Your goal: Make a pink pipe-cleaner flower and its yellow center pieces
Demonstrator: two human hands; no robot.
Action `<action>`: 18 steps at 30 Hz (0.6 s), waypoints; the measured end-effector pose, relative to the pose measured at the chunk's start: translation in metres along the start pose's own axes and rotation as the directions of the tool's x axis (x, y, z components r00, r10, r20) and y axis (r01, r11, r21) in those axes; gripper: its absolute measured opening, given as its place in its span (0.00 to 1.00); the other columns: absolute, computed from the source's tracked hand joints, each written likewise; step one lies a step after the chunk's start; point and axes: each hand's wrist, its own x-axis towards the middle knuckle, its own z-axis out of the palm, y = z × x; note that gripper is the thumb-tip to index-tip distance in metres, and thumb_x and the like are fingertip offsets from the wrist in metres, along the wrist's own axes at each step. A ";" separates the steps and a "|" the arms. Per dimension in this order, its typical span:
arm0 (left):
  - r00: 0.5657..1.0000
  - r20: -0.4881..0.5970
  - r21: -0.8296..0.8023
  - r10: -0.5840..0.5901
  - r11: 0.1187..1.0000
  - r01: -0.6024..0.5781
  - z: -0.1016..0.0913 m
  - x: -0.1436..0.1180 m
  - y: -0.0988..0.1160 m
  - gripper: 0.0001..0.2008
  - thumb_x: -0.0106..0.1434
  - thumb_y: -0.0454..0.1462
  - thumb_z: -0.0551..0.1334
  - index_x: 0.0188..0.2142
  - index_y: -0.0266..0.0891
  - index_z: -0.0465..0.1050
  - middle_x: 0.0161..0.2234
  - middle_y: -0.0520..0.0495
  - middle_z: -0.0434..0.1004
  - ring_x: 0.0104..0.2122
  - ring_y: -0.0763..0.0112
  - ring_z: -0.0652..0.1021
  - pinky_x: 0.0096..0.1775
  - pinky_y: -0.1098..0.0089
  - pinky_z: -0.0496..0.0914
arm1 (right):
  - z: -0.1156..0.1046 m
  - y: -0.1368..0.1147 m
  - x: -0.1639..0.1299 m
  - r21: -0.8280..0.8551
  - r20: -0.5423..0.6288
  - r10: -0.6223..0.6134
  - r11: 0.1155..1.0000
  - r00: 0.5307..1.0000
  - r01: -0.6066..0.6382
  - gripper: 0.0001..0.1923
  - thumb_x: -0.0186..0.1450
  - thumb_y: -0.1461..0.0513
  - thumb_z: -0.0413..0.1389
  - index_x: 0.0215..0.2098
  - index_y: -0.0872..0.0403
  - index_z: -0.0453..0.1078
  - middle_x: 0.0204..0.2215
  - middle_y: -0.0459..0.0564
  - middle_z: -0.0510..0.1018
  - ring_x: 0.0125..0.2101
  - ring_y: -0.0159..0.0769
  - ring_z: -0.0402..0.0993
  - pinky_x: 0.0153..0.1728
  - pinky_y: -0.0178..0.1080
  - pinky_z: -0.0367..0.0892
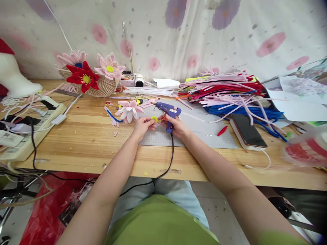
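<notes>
My left hand (143,127) pinches a small round yellow flower centre (154,118) between thumb and fingertips. A blue glue gun (167,109) is in my right hand (179,127), its nozzle tilted toward the left and its black cord running down over the table edge. The fingertips of both hands almost meet around the yellow piece; whether the right fingers touch it I cannot tell. Just beyond my left hand lies a pale pink and white fuzzy-stem flower (129,111). Under the hands is a grey cutting mat (217,141).
Pink, red and blue pipe cleaners (230,90) are heaped at the back right, near a phone (249,131) on a white block. A red petal (222,130) lies on the mat. Finished flowers (85,78) stand back left, with a power strip (33,132) and cables nearer.
</notes>
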 end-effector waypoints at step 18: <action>0.996 -0.088 -0.137 -0.031 0.990 0.019 -0.004 -0.001 0.005 0.06 0.47 0.31 0.65 0.22 0.32 0.67 0.16 0.51 0.71 0.15 0.80 0.69 0.22 0.74 0.69 | -0.003 -0.004 -0.004 -0.037 0.007 0.088 0.995 0.996 -0.088 0.21 0.45 0.51 0.64 0.31 0.53 0.66 0.27 0.46 0.75 0.32 0.34 0.73 0.28 0.35 0.71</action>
